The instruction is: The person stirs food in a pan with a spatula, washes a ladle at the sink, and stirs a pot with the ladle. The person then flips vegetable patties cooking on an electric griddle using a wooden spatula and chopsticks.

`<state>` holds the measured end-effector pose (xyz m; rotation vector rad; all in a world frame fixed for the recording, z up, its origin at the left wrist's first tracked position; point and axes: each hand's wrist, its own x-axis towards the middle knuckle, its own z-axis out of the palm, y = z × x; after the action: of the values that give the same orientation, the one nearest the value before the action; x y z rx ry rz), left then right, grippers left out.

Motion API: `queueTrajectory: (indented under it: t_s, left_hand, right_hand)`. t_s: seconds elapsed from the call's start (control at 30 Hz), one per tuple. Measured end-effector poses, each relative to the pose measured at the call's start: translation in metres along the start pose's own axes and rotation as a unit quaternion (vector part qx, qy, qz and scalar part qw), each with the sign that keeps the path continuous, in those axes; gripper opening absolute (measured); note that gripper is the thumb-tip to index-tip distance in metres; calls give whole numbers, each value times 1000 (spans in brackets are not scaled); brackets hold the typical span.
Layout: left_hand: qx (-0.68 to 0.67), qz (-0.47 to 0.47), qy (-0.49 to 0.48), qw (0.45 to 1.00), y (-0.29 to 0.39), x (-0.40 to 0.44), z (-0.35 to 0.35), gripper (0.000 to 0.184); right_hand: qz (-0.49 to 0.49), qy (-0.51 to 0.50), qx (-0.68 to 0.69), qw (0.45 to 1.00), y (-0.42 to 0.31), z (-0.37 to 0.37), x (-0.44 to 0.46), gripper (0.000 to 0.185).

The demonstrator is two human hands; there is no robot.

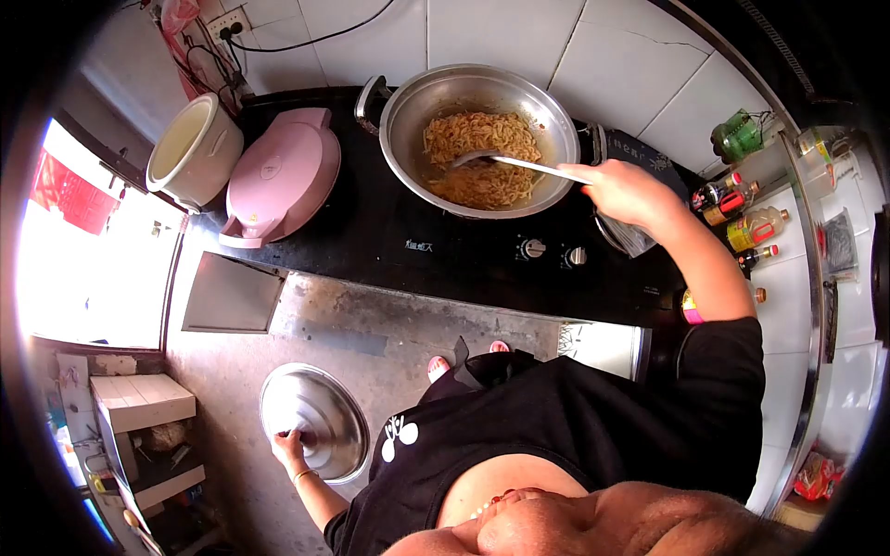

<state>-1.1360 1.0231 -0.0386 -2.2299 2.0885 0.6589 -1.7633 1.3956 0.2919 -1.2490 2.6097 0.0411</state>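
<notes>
My right hand [632, 193] is closed around the handle of a metal spatula [528, 165]. The spatula's head rests in shredded, browned food [487, 139], noodle-like in look, inside a wide steel wok [400, 153] on the black stove. Down at my left side, my left hand [289, 449] grips the dark knob of a round, shiny metal lid [320, 398]. The lid hangs above the floor, away from the stove.
A pink electric griddle [286, 176] and a cream-coloured pot [197, 148] stand left of the wok. Two knobs [532, 248] sit on the stove [389, 273] front. Several sauce bottles [756, 228] line the right wall. A low wooden cabinet [144, 398] stands at lower left.
</notes>
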Motion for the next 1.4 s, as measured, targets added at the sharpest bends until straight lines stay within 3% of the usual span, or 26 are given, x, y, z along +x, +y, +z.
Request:
queueTrajectory:
  t_s: [0.1, 0.17, 0.23, 0.3, 0.37, 0.6, 0.7, 0.77, 0.83, 0.93, 1.03, 1.13, 1.2, 1.3, 1.4]
  left_hand:
    - [-22, 78, 94, 992, -14, 0, 14, 27]
    - [-30, 23, 49, 998, -12, -1, 11, 33]
    - [-29, -5, 24, 999, -5, -7, 4, 37]
    - [-19, -3, 21, 1000, 8, -14, -5, 37]
    - [-18, 30, 47, 998, 18, -19, -8, 32]
    - [-21, 77, 77, 994, -6, 12, 3, 30]
    - [-41, 76, 77, 993, -13, 17, 5, 31]
    - [-41, 18, 6, 999, 5, 3, -12, 34]
    - [-34, 3, -11, 999, 10, 0, -16, 36]
    - [-15, 33, 29, 999, -5, 6, -9, 35]
    - [-9, 40, 25, 999, -3, 5, -12, 35]
    - [-7, 21, -5, 1000, -12, 18, -9, 37]
    - [-6, 68, 43, 997, -18, 26, -2, 33]
    - [-22, 96, 74, 992, -19, 31, 2, 31]
    - [-31, 102, 63, 992, -15, 38, 0, 30]
  right_hand:
    - [82, 18, -11, 996, -8, -25, -43, 43]
    - [93, 41, 20, 995, -8, -37, -64, 43]
    - [116, -19, 49, 992, -14, -37, -70, 44]
    - [54, -37, 48, 997, -6, -10, -56, 45]
    - [52, 32, 83, 995, 16, 26, -25, 40]
    - [131, 144, 159, 968, 27, 44, 34, 44]
    - [103, 137, 122, 978, 33, 68, 47, 46]
    - [112, 43, 143, 982, 13, 66, 35, 46]
    - [10, 115, 126, 985, 20, 74, 21, 44]
    - [115, 20, 155, 981, -30, 9, -35, 42]
    - [92, 21, 170, 981, -34, -2, -67, 41]
    - [71, 40, 131, 988, -10, 33, -51, 40]
    - [107, 42, 115, 987, 1, 38, -30, 40]
    - [52, 148, 128, 979, 25, 52, -5, 40]
    - [136, 148, 119, 972, 24, 30, 7, 44]
